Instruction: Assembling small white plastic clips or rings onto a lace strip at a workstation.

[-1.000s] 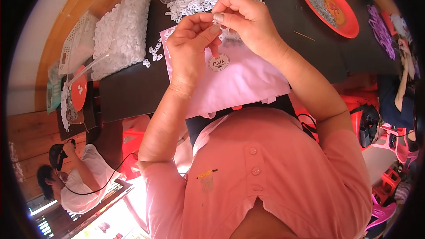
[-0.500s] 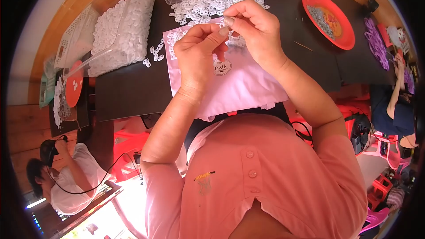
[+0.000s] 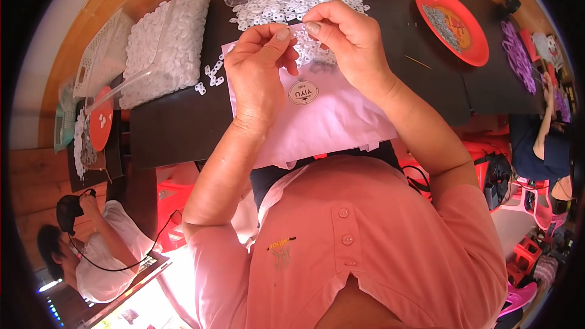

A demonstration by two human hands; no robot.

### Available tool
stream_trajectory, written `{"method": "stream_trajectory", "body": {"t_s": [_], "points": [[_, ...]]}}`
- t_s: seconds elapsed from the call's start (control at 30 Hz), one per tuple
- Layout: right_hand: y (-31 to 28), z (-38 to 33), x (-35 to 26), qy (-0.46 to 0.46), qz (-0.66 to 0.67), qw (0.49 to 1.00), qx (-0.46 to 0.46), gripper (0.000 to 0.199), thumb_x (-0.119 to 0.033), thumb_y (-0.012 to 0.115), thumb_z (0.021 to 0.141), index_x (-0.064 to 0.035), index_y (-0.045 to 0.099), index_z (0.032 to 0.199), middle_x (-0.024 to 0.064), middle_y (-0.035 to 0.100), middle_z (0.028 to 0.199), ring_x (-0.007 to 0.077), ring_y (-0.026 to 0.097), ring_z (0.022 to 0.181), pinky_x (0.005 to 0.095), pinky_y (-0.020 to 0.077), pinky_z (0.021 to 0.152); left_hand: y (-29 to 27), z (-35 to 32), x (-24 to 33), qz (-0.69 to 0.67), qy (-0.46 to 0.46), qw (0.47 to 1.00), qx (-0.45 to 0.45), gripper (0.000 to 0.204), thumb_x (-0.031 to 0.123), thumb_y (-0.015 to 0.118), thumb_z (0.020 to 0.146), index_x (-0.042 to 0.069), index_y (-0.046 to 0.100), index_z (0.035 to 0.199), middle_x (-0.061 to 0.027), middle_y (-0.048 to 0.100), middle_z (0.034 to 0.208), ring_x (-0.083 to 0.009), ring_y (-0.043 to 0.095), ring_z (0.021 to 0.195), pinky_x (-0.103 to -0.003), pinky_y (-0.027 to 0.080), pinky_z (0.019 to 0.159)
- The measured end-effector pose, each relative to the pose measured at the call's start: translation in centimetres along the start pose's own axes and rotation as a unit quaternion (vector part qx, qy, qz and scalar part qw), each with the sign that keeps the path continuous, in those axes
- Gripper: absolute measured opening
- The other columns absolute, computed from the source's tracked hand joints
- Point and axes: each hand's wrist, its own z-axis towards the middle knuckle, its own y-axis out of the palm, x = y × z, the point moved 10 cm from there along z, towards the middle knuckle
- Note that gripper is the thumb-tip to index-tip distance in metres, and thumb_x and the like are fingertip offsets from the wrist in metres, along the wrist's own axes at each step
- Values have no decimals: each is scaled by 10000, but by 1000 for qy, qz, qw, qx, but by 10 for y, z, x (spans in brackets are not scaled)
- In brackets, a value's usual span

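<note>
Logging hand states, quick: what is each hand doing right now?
Left hand: fingers pinched shut on a small white plastic piece, over the pink cloth.
Right hand: fingers pinched shut on the same piece from the other side.

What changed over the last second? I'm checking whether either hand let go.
Neither let go: the left hand and right hand remain together above the pink sheet, fingers pinching small white pieces. The white pile and red plate stayed put.

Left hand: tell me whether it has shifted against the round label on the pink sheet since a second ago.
No. The left hand still sits just left of and above the round label on the pink sheet, pinching beside the right hand.
</note>
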Motion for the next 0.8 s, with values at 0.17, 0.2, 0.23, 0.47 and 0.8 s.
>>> {"method": "stream_trajectory", "body": {"t_s": [0.17,0.2,0.23,0.47,0.8], "points": [[6,-2,-9,-39,-46,998,-18,103,55,557,848,-12,597,916,74,640,744,143,606,641,270,479,586,3,1,-4,6,-7,1000,-9,128,45,586,919,-69,600,976,-101,618,810,-147,572,658,-266,454,550],[6,-1,-9,-38,-47,998,-18,103,55,557,848,-12,597,916,74,640,744,143,606,641,270,479,586,4,2,-4,6,-8,1000,-14,123,34,588,913,-70,601,976,-103,620,808,-145,571,656,-264,454,546],[6,-1,-9,-44,-48,998,-18,109,59,554,846,-15,595,915,78,640,747,153,608,641,271,480,586,4,2,-5,6,-8,1000,-14,123,34,588,913,-70,601,976,-103,620,808,-145,571,656,-264,454,546],[8,-2,-9,-63,-73,995,-18,101,65,552,832,-8,593,888,94,640,744,183,603,612,287,471,568,3,3,-4,17,17,1000,-6,66,14,617,886,-35,617,931,-62,623,763,-99,564,576,-236,456,469],[31,-19,44,218,183,957,-47,27,33,621,820,13,609,805,11,590,674,71,530,607,238,417,520,-9,-4,-18,22,59,997,36,25,-28,615,865,-4,614,861,-48,620,733,-61,510,518,-205,392,422]]}}
